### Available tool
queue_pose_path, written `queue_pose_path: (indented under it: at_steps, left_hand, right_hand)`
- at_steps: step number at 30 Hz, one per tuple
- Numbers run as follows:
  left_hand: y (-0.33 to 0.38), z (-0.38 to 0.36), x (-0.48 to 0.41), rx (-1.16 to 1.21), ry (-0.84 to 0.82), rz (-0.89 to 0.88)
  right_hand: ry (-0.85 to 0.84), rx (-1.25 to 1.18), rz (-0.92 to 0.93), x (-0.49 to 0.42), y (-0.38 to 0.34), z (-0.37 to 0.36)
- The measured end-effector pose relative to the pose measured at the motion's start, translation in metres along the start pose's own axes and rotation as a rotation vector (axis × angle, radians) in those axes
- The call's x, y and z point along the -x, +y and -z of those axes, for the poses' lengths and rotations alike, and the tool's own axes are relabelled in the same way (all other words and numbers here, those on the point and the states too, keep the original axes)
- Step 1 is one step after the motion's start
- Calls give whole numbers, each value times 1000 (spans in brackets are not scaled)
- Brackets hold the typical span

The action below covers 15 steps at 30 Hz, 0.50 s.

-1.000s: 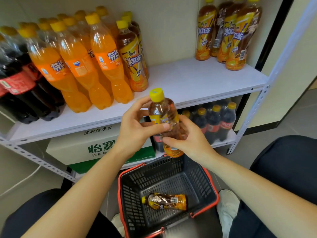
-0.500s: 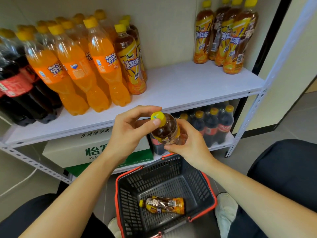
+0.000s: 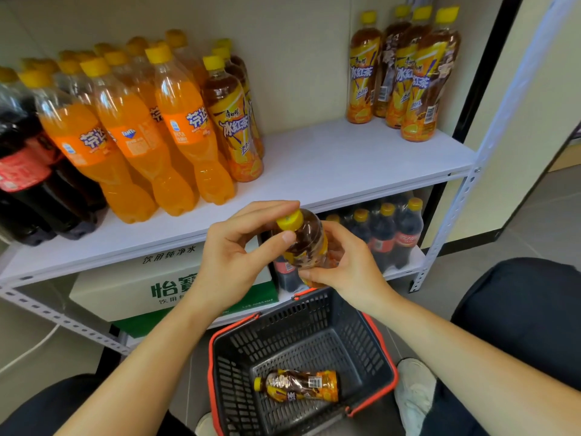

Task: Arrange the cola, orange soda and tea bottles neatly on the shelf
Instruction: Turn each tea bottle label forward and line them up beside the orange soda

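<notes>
Above the black, red-rimmed plastic basket point(image 3: 298, 324), our left hand point(image 3: 231, 262) and right hand point(image 3: 350, 267) both clamp one yellow-capped brown plastic tea bottle point(image 3: 307, 243).

Cola bottles point(image 3: 28, 171): upright, left end of the shelf point(image 3: 345, 158).
Orange soda bottles point(image 3: 135, 143): upright rows beside them.
Tea bottles point(image 3: 234, 130): upright beside the soda; others at the right rear corner.
Held tea bottle point(image 3: 306, 243): yellow-capped, tilted, before the front edge.

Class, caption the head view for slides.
Left hand and right hand hold a tea bottle between shelf and basket.
</notes>
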<state>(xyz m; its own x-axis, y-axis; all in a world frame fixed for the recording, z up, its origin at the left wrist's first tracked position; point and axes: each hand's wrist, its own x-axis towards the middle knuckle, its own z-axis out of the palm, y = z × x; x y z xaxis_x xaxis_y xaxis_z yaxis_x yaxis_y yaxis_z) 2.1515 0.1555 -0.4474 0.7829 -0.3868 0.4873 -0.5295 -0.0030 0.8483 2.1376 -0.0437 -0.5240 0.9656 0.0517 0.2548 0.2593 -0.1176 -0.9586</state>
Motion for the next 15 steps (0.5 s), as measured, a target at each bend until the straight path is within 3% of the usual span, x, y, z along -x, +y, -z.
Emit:
queue_pose_path:
  at_steps: [8,15]
  left_hand:
    - [0,-8,-6,-39,226,-104]
    - [-12,-12,-2,-12,65,142]
  right_hand:
    - [-7,-22,-28,-2,-8,4]
    - [37,-219,-98,-6,-16,12]
